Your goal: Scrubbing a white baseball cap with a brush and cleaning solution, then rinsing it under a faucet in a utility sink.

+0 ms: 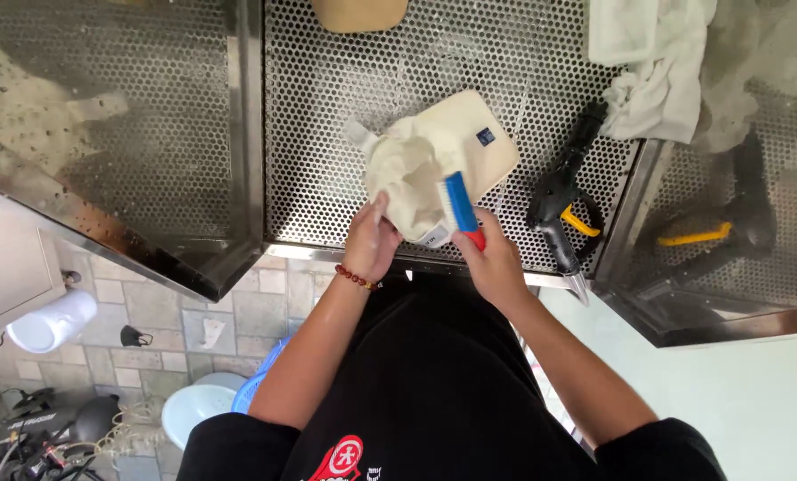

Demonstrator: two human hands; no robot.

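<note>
A cream-white cloth item (434, 160) with a small dark blue patch lies on a perforated steel work surface (327, 107). My left hand (371, 242), a red bead bracelet on its wrist, grips the bunched near edge of the cloth. My right hand (492, 258) holds a brush (459, 203) with a blue head and red handle, its head pressed against the cloth's near side.
A black spray gun (563, 200) with a yellow trigger lies to the right on the surface. White rags (657, 80) are piled at the back right. A tan object (359, 12) sits at the far edge. Below left are tiled floor, a white jug (51, 322) and blue basins (198, 405).
</note>
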